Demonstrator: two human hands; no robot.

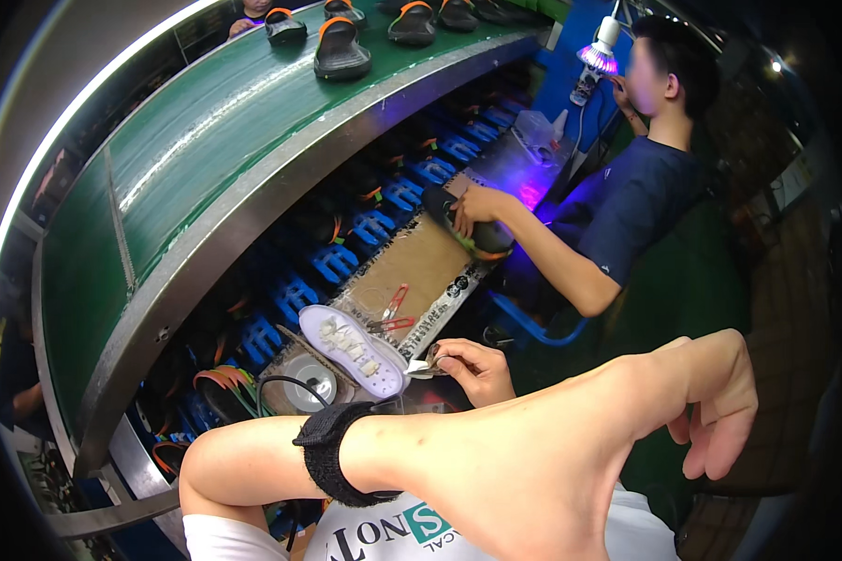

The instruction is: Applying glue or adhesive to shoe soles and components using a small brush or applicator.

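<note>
Just past the right hand (472, 369), a cardboard sheet (421, 266) lies flat on the bench, brown and oblong. A black-and-white printed strip (451, 297) runs along the sheet's edge on the hand's side. Red scissors (393, 307) lie on the card just beyond the fingers. Below the left hand (716, 411), at the lower edge, a white shirt (393, 538) bears dark lettering and a green patch.

The right hand is pinched shut on a small metal tool (421, 366), thumb on top, with its tip at the heel of a white sole (351, 346) just left of the hand. The left forearm crosses the view from elbow at left to wrist at right, with a black band (332, 449) near the elbow. Its hand droops from the wrist, fingers loose and apart, holding nothing.

Beyond the right hand, a co-worker's hand (472, 208) presses a black sandal (468, 229) under a purple lamp (601, 56). Farther left, more sandals ride a green belt (206, 131).
</note>
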